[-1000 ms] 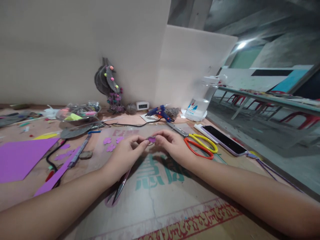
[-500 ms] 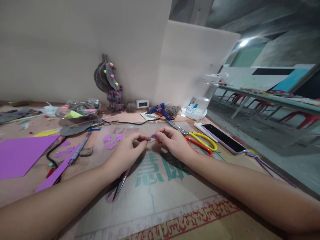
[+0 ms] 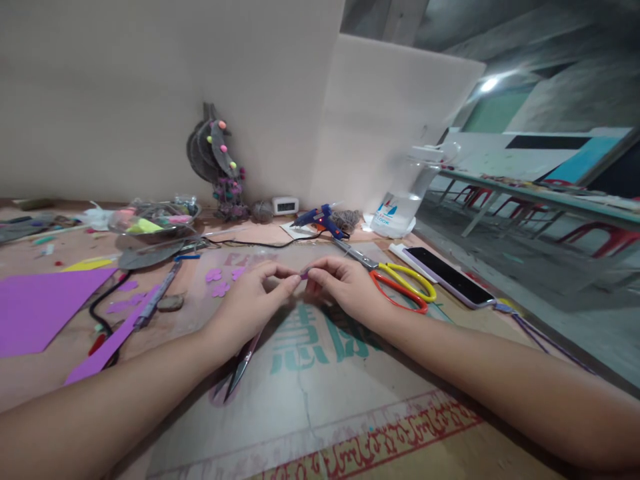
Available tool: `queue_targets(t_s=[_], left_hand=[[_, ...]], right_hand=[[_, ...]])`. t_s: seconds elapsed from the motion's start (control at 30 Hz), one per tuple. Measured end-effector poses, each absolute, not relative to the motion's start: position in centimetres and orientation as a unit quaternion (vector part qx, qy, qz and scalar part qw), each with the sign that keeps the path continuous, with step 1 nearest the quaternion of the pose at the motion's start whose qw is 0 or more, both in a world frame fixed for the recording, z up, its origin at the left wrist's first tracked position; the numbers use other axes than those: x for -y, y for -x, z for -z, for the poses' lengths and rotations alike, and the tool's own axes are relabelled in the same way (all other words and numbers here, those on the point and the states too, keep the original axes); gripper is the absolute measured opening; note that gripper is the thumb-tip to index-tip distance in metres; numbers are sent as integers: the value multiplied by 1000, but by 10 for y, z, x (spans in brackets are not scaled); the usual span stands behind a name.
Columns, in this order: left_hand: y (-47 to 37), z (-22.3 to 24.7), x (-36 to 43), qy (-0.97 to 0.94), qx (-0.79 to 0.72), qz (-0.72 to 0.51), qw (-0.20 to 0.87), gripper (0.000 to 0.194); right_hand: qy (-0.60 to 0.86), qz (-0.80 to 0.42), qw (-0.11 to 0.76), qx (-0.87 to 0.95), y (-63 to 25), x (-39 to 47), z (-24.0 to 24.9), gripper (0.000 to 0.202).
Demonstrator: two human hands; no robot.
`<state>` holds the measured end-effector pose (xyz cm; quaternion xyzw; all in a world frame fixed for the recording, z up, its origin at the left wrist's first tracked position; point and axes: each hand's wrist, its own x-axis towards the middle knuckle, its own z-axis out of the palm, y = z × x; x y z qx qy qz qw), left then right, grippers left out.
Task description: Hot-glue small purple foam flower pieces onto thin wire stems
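My left hand (image 3: 263,293) and my right hand (image 3: 345,283) meet over the middle of the table. Between their pinched fingertips sits a small purple cutout (image 3: 304,274), mostly covered, so its shape cannot be made out. Several purple flower cutouts (image 3: 221,289) lie just left of my left hand. Under my left wrist rests a pair of thread snips (image 3: 243,367) with pointed blades. Large scissors (image 3: 400,283) with one yellow and one red handle loop lie beside my right hand.
Purple sheet (image 3: 47,307) and a purple strip (image 3: 107,350) lie left, near a pen (image 3: 159,293) and a stone (image 3: 171,303). At the back are a craft-filled bowl (image 3: 155,220), a blue glue gun (image 3: 320,220) and a water jug (image 3: 400,200). A phone (image 3: 450,275) lies right.
My fingertips have closed in on each other around the purple cutout, which shows less now. The view has shifted slightly; the things on the table have stayed put.
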<state>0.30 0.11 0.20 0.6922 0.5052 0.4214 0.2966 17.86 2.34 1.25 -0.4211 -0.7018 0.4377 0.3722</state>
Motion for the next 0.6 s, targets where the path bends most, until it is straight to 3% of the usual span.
queue_targets(t_s=[0.6], left_hand=[[-2, 3, -5, -687, -467, -420, 365, 24]], right_hand=[[407, -430, 387, 707, -178, -27, -8, 16]])
